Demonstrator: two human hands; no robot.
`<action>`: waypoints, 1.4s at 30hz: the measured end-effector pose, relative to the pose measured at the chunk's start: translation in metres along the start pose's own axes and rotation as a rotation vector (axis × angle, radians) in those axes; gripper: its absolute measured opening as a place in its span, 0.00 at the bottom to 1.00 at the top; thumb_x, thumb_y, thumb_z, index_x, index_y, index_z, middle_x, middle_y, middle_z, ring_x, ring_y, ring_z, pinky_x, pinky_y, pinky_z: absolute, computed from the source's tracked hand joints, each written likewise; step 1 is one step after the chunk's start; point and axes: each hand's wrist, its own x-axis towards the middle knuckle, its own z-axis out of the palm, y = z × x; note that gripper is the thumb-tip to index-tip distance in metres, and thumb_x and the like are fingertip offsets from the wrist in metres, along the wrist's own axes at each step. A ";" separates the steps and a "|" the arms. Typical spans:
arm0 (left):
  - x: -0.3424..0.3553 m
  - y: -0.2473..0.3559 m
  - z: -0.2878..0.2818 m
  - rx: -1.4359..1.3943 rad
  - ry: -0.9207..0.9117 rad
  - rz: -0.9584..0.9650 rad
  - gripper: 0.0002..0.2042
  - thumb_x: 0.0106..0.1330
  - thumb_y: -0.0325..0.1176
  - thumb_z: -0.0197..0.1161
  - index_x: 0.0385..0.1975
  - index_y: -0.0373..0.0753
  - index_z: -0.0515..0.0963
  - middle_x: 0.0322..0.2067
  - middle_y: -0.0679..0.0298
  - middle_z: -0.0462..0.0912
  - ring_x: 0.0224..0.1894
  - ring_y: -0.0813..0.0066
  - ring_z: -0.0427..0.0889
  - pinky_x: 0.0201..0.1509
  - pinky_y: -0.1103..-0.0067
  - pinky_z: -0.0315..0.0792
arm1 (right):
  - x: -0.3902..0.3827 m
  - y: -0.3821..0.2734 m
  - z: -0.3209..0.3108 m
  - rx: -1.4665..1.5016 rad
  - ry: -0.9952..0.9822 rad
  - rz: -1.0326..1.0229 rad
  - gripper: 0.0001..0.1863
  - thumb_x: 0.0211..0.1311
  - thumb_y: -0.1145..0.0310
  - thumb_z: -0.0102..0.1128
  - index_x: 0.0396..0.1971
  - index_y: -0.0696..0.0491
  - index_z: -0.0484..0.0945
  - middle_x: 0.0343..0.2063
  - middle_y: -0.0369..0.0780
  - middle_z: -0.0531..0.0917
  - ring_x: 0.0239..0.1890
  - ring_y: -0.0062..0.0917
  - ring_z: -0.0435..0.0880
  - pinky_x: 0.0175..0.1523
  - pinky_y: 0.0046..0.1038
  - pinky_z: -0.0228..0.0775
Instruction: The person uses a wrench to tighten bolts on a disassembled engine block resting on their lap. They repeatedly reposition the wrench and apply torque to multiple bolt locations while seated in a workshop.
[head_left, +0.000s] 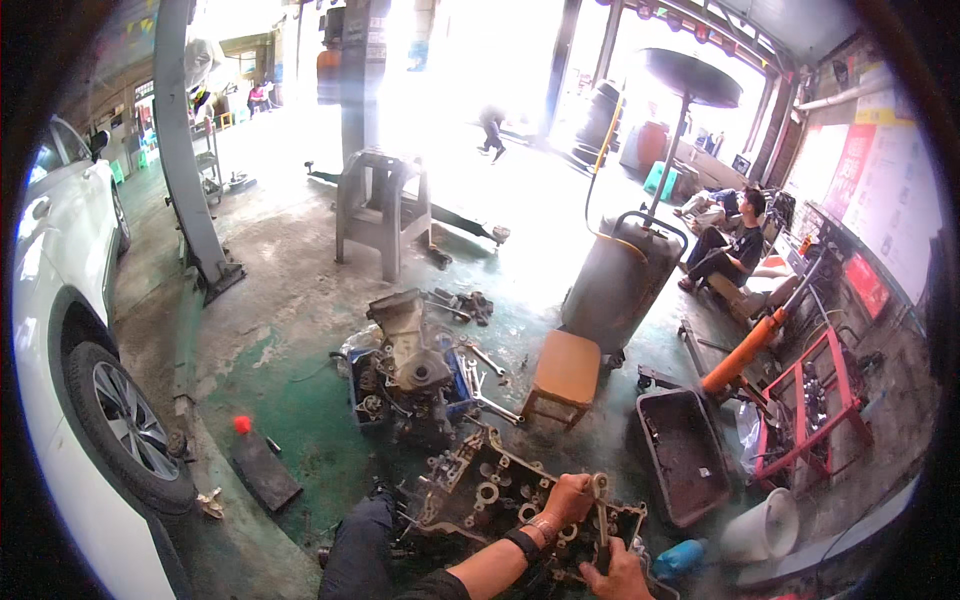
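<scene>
At the lower centre of the head view: one wrench (602, 520), over one engine casting (505, 490), long axis running up-down in view. Left hand (567, 500) curled narrow beside its upper end; cannot tell if it grips. Right hand (620, 574) nearer the lower end, fingers closed on the shaft. Count nearby: one tan-topped stool (567, 366), one black tray (690, 460), one white bucket (765, 528).

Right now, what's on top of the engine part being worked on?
Over the engine part: a wrench-like tool, the left hand near its upper end, the right hand lower. Whatever the hands cover cannot be seen.
</scene>
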 end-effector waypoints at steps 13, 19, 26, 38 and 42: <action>0.007 -0.034 0.013 0.151 -0.094 0.177 0.06 0.55 0.28 0.61 0.25 0.34 0.72 0.24 0.45 0.76 0.33 0.40 0.77 0.33 0.59 0.71 | 0.125 0.124 -0.022 -0.615 0.364 0.016 0.20 0.41 0.70 0.70 0.38 0.53 0.75 0.38 0.46 0.80 0.46 0.43 0.78 0.52 0.42 0.65; 0.004 -0.035 0.014 0.009 -0.060 0.059 0.05 0.56 0.27 0.60 0.24 0.33 0.71 0.24 0.43 0.75 0.34 0.39 0.75 0.34 0.57 0.69 | 0.150 0.111 -0.019 -0.544 0.618 -0.141 0.25 0.41 0.70 0.72 0.43 0.55 0.76 0.41 0.47 0.80 0.48 0.44 0.77 0.56 0.40 0.65; 0.007 -0.034 0.010 0.019 -0.043 0.160 0.08 0.59 0.30 0.60 0.25 0.32 0.71 0.24 0.42 0.76 0.33 0.37 0.75 0.33 0.56 0.69 | 0.052 0.068 -0.035 -0.210 0.082 0.190 0.31 0.45 0.61 0.73 0.47 0.60 0.72 0.36 0.53 0.81 0.42 0.53 0.79 0.46 0.49 0.69; -0.015 0.013 0.012 0.080 0.238 -0.057 0.10 0.58 0.32 0.64 0.28 0.35 0.71 0.27 0.46 0.75 0.35 0.39 0.74 0.34 0.59 0.70 | -0.003 -0.026 0.001 0.085 0.037 0.070 0.37 0.60 0.57 0.64 0.64 0.61 0.62 0.60 0.66 0.63 0.63 0.61 0.61 0.66 0.50 0.55; -0.005 -0.002 0.016 0.040 0.172 0.017 0.06 0.58 0.30 0.63 0.28 0.34 0.75 0.25 0.46 0.77 0.31 0.42 0.75 0.31 0.63 0.71 | -0.002 -0.017 0.000 0.077 0.014 -0.010 0.34 0.62 0.61 0.62 0.63 0.62 0.63 0.59 0.64 0.64 0.61 0.61 0.62 0.64 0.50 0.58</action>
